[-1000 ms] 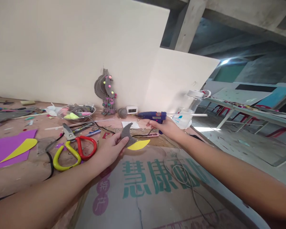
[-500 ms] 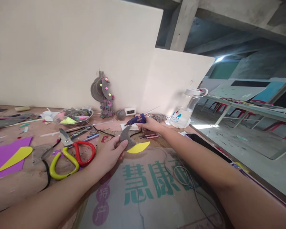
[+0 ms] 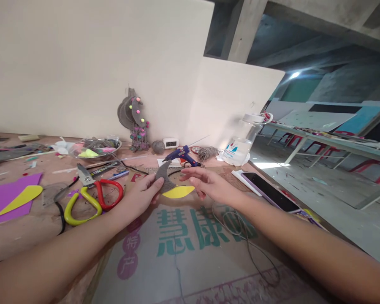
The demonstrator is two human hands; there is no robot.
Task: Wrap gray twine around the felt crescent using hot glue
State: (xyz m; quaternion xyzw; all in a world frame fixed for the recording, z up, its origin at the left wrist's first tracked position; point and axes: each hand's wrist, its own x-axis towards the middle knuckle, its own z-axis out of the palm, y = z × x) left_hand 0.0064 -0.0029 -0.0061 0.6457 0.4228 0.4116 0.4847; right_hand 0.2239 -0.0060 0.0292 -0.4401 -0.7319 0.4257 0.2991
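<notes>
My left hand (image 3: pixel 145 189) grips a grey, curved, cord-wrapped piece (image 3: pixel 165 180) between thumb and fingers. A yellow leaf-shaped piece (image 3: pixel 178 192) extends from its lower right side. Close to the yellow piece's right tip, my right hand (image 3: pixel 209 184) has its fingers apart and holds nothing; whether it touches the tip is unclear. Just beyond the hands, a blue glue gun (image 3: pixel 180 153) rests on the table with its nozzle pointing left. Beneath both hands lies a printed board (image 3: pixel 152 270) with a loose grey cord (image 3: pixel 250 245) on it.
Red-and-yellow scissors (image 3: pixel 93 192) and yellow (image 3: pixel 22 200) and purple sheets (image 3: pixel 3 192) lie left. A bowl of yarn (image 3: pixel 96 148), a hanging ornament (image 3: pixel 133 116) and a water bottle (image 3: pixel 240 141) stand at the back. A phone (image 3: pixel 270 192) lies right.
My right hand has let go of the glue gun, which now rests on the table, and has come nearer to the yellow piece. The view has shifted slightly.
</notes>
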